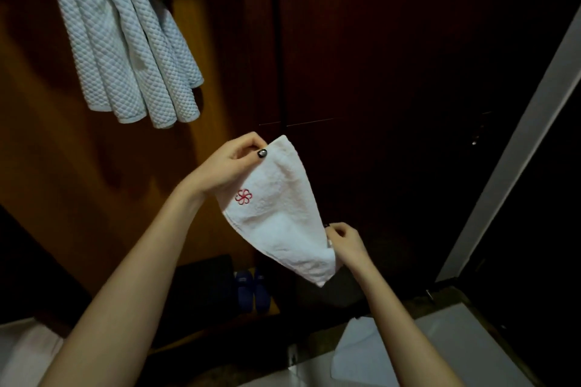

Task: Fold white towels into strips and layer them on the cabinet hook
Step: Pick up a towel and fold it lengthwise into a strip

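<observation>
A small white towel [283, 214] with a red flower emblem is stretched slantwise in the air in front of the dark cabinet. My left hand [231, 163] pinches its upper corner between thumb and fingers. My right hand [344, 242] pinches its lower right edge. The towel is folded to a narrow band, and its bottom tip hangs free. Several folded white waffle towels [125, 47] hang in layers at the upper left; the hook that carries them is hidden at the frame's top.
A dark wooden cabinet door [393, 56] fills the background, with a pale door frame [518, 151] slanting at the right. Blue slippers [253, 291] sit low in a cabinet shelf. Another white towel [358, 352] lies on a light surface [465, 333] at the bottom right.
</observation>
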The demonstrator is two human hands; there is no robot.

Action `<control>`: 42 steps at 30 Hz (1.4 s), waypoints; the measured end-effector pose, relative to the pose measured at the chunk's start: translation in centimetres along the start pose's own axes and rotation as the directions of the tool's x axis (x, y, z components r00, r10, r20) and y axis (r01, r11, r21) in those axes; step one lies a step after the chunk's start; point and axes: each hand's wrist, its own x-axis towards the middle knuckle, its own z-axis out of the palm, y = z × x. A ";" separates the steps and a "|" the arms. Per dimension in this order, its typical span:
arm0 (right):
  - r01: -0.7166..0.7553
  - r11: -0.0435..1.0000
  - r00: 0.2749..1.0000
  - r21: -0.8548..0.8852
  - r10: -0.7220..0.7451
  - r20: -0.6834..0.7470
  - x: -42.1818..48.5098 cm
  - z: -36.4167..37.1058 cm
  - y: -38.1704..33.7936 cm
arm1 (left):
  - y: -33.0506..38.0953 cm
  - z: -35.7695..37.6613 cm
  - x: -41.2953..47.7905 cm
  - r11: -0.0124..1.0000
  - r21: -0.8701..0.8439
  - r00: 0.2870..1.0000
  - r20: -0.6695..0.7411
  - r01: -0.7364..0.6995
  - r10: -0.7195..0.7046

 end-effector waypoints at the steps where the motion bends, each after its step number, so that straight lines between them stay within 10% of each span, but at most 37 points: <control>1: -0.033 0.999 0.999 0.028 0.032 0.017 -0.1 0.2 0.3 | -0.3 -0.3 -0.3 1.000 -0.020 0.999 -0.031 0.019 -0.020; 9: -0.213 0.882 0.976 0.421 0.169 0.141 -0.8 1.4 1.9 | -1.6 -1.1 -3.0 0.990 -0.111 0.977 -0.190 0.081 -0.102; 14: -0.206 0.631 0.978 0.748 0.141 0.151 -0.8 -0.8 2.5 | -3.4 -2.3 -4.6 0.970 -0.225 0.921 -0.351 0.090 -0.167; 19: 0.100 0.950 0.995 0.296 -0.089 -0.051 -1.6 -2.4 1.3 | -2.4 -1.4 -4.2 0.959 -0.276 0.960 -0.249 0.061 -0.132; 27: 0.551 0.772 0.776 0.316 -0.614 0.147 -5.9 -2.5 -11.4 | 3.4 0.8 -1.5 0.985 0.173 0.993 0.117 -0.016 -0.004; 36: 0.570 0.783 0.784 0.248 -0.609 0.121 -6.9 -2.5 -14.0 | 3.4 0.0 -3.7 0.963 0.226 0.984 0.061 0.148 -0.166; 42: 0.563 0.776 0.758 0.285 -0.622 0.197 -7.8 -3.0 -12.9 | 2.3 1.1 -4.5 0.782 0.620 0.998 -0.028 0.065 -0.062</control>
